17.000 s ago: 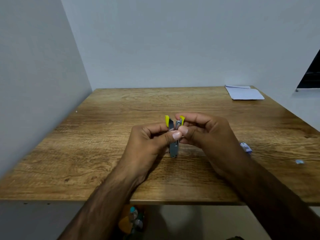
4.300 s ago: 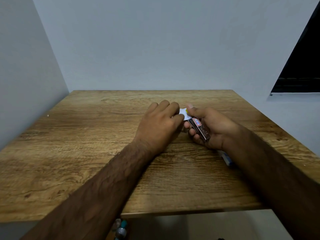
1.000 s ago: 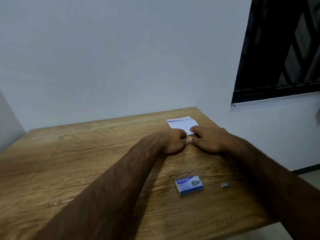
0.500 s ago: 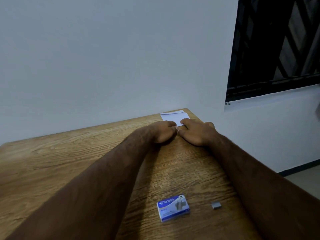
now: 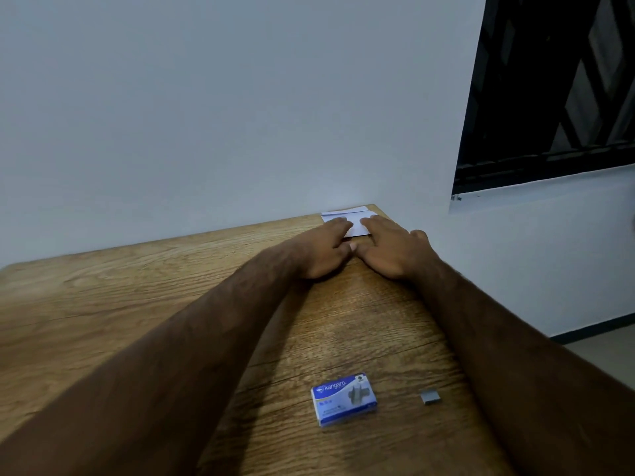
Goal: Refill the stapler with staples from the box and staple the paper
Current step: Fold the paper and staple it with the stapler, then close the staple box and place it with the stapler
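A small stack of white paper (image 5: 347, 213) lies in the table's far right corner against the wall. My left hand (image 5: 321, 250) and my right hand (image 5: 393, 250) lie flat side by side, thumbs nearly touching, fingertips resting on the paper's near edge. Neither hand shows anything held. A blue staple box (image 5: 343, 399) lies shut on the table near me, between my forearms. A short grey strip of staples (image 5: 430, 397) lies just right of the box. The stapler is not visible anywhere.
The wooden table (image 5: 120, 304) ends at the white wall behind and at a right edge beside my right arm. A dark barred window (image 5: 549, 97) sits in the right wall, with floor below it.
Both hands have slid farther toward the corner and flattened out, their fingertips now on the paper. The view has shifted, so the staple box sits lower in it.
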### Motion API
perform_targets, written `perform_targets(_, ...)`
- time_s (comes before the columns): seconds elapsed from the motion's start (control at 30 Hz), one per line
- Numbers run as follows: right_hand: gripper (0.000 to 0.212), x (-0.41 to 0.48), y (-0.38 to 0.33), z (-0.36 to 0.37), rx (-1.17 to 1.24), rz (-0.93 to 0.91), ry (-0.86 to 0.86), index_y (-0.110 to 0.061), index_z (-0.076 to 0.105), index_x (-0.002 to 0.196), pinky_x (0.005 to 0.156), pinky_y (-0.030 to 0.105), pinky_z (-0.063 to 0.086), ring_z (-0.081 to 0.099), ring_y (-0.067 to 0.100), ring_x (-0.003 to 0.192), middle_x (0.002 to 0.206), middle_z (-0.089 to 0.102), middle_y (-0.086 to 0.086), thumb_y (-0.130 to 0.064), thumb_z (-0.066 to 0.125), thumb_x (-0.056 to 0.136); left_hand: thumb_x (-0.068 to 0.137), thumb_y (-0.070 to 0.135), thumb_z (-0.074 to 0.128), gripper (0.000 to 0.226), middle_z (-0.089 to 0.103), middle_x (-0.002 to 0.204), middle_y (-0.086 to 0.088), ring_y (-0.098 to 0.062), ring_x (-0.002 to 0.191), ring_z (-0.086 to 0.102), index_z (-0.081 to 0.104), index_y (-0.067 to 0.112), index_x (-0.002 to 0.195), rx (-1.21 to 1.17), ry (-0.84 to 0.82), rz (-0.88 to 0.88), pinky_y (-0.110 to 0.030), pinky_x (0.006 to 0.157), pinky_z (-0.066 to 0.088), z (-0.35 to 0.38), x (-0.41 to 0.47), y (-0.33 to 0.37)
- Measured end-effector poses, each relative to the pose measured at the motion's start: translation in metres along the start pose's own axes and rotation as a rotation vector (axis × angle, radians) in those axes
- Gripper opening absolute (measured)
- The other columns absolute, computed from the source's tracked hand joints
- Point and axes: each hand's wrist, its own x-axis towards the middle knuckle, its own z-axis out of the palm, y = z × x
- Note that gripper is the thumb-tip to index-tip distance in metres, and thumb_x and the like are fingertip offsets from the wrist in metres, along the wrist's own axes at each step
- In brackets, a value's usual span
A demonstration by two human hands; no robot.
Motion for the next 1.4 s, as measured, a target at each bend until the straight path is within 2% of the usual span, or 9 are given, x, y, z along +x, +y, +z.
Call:
perform_targets(0.33,0.06,-0.025,-0.004,-0.009,0.156,-0.039,0.189,-0.032,0.036,0.149,0.116,0.042,0.02,0.037,0.014,0.143,0.16,0.036,-0.009,-0.056,0.037,0.094,0.103,0.055,0.034,0.065,0.034,0.161,-0.003,-0.023,0.144,0.039,0.034,0.013,0.154,0.048,-0.059,-0.071,-0.042,0.119,0.032,-0.005,-0.082,0.009)
perform_targets(0.47,0.059,-0.057,-0.004,-0.013,0.275,-0.017,0.139,-0.036,0.039,0.147,0.116,0.039,0.024,0.037,0.015,0.143,0.159,0.037,-0.01,-0.054,0.044,0.092,0.101,0.06,0.033,0.064,0.045,0.154,-0.005,-0.024,0.138,0.045,0.041,0.016,0.147,-0.02,-0.077,-0.084,-0.043,0.116,0.035,-0.004,-0.119,0.018)
perform_targets(0.57,0.049,-0.083,-0.007,-0.019,0.447,-0.009,0.116,-0.038,0.051,0.137,0.105,0.033,0.035,0.047,0.015,0.134,0.149,0.049,-0.01,-0.052,0.049,0.09,0.097,0.067,0.031,0.067,0.053,0.148,-0.002,-0.022,0.131,0.052,0.043,0.022,0.145,-0.065,-0.08,-0.07,-0.045,0.112,0.039,-0.003,-0.146,0.03)
perform_targets(0.63,0.035,-0.104,-0.01,-0.026,0.545,-0.01,0.086,-0.041,0.063,0.12,0.099,0.034,0.043,0.057,0.01,0.12,0.13,0.063,-0.017,-0.052,0.051,0.089,0.096,0.069,0.031,0.064,0.06,0.138,0.0,-0.021,0.123,0.057,0.049,0.025,0.138,-0.104,-0.065,-0.045,-0.044,0.108,0.043,-0.004,-0.165,0.039)
perform_targets(0.73,0.032,-0.14,-0.016,-0.036,0.597,-0.041,-0.005,-0.046,0.069,0.109,0.093,0.037,0.05,0.066,0.0,0.1,0.105,0.071,-0.026,-0.059,0.053,0.085,0.09,0.075,0.037,0.067,0.064,0.123,0.007,-0.015,0.11,0.061,0.051,0.026,0.134,-0.15,-0.115,-0.019,-0.042,0.099,0.049,-0.007,-0.191,0.051)
perform_targets(0.87,0.037,-0.19,-0.016,-0.043,0.564,-0.117,-0.047,-0.045,0.068,0.117,0.089,0.024,0.047,0.06,-0.013,0.102,0.109,0.068,-0.032,-0.06,0.057,0.085,0.086,0.07,0.055,0.049,0.054,0.089,0.016,-0.005,0.081,0.054,0.052,0.029,0.113,-0.067,-0.106,0.011,-0.026,0.067,0.041,-0.001,-0.218,0.053)
perform_targets(0.97,0.044,-0.219,-0.012,-0.046,0.425,-0.143,-0.102,-0.046,0.063,0.125,0.085,0.014,0.041,0.054,-0.015,0.108,0.118,0.06,-0.035,-0.063,0.059,0.084,0.088,0.061,0.06,0.046,0.062,0.105,0.013,-0.01,0.094,0.059,0.057,0.03,0.122,-0.036,-0.069,0.025,-0.037,0.082,0.052,0.002,-0.23,0.048)
perform_targets(1.07,0.043,-0.238,-0.009,-0.048,0.289,-0.178,-0.06,-0.044,0.061,0.125,0.08,0.005,0.036,0.047,-0.022,0.108,0.117,0.051,-0.039,-0.052,0.068,0.084,0.089,0.06,0.059,0.046,0.064,0.118,0.014,-0.009,0.104,0.06,0.058,0.032,0.126,-0.04,-0.025,0.034,-0.04,0.091,0.053,0.006,-0.234,0.045)
perform_targets(1.4,0.02,-0.247,-0.011,-0.047,0.293,-0.177,0.033,-0.035,0.077,0.101,0.085,0.005,0.036,0.058,-0.012,0.105,0.111,0.068,-0.025,-0.023,0.076,0.084,0.089,0.061,0.06,0.041,0.066,0.112,0.013,-0.011,0.099,0.061,0.06,0.035,0.12,0.0,-0.018,0.001,-0.041,0.087,0.054,0.007,-0.231,0.044)
